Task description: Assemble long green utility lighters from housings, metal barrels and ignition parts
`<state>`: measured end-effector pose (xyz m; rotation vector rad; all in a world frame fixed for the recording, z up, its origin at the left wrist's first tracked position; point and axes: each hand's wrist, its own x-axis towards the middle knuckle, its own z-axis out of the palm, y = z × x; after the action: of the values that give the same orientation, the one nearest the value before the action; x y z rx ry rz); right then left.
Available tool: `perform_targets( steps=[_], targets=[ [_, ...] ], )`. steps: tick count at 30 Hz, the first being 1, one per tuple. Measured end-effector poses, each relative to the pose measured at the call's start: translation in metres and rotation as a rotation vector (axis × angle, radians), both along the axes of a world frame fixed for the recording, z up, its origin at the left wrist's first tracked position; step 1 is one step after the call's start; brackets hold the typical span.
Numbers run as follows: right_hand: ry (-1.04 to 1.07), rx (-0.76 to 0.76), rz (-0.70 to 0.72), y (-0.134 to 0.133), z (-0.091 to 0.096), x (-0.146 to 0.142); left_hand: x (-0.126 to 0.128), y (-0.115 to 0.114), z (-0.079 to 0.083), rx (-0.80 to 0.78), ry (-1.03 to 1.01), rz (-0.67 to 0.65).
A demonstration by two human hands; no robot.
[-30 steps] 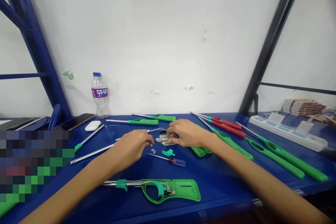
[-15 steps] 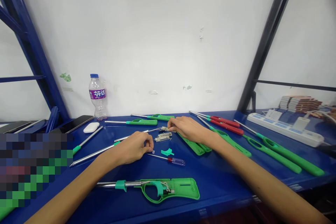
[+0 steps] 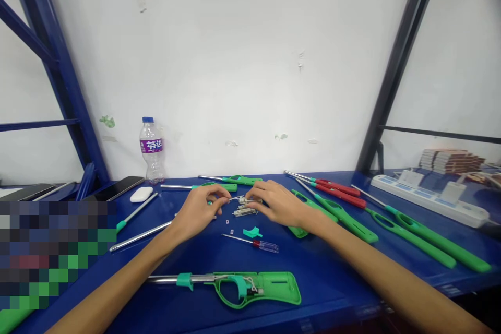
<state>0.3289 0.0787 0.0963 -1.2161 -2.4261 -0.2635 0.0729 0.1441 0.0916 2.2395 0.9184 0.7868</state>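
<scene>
At the middle of the blue table my left hand point(image 3: 199, 211) pinches a thin white tube point(image 3: 236, 198). That tube runs to a small clear fuel tank point(image 3: 244, 201), which the fingers of my right hand point(image 3: 276, 202) grip. Just below them lie more clear tanks point(image 3: 245, 212), partly hidden. Two tiny pale square pieces point(image 3: 231, 231) are on the table, beside a turquoise trigger point(image 3: 252, 232). A screwdriver point(image 3: 266, 246) with a clear and red handle rests in front. Nearer still is an opened green lighter point(image 3: 274, 287), its metal barrel, trigger and wires showing.
Red lighters point(image 3: 340, 193) and green lighters point(image 3: 415, 242) lie at the right, before a white power strip point(image 3: 430, 201). At the left stand a bottle point(image 3: 152, 148), a white earbud case point(image 3: 141, 194), a phone point(image 3: 124, 188) and loose metal barrels point(image 3: 141, 236).
My left hand has left the small square piece on the table and moved up to the tube beside the tank. My right hand keeps the tank; the view has shifted slightly.
</scene>
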Motion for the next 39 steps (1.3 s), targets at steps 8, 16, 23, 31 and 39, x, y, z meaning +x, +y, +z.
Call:
perform_targets(
  steps=[8,16,23,31,39],
  targets=[
    [0.054,0.008,0.037,-0.006,-0.007,-0.015,0.002,0.006,-0.012,-0.259,-0.144,-0.044],
    [0.115,-0.002,-0.036,-0.006,-0.009,-0.015,0.003,0.005,-0.015,-0.309,-0.219,-0.093],
    [0.114,-0.010,-0.060,-0.008,-0.014,-0.020,0.007,-0.003,-0.018,-0.337,-0.280,-0.135],
    [0.078,0.003,-0.064,-0.010,-0.012,-0.023,0.010,-0.011,-0.019,-0.386,-0.352,-0.141],
    [0.049,-0.023,-0.042,-0.009,-0.013,-0.021,0.008,-0.015,-0.015,-0.447,-0.402,-0.175]
  ],
)
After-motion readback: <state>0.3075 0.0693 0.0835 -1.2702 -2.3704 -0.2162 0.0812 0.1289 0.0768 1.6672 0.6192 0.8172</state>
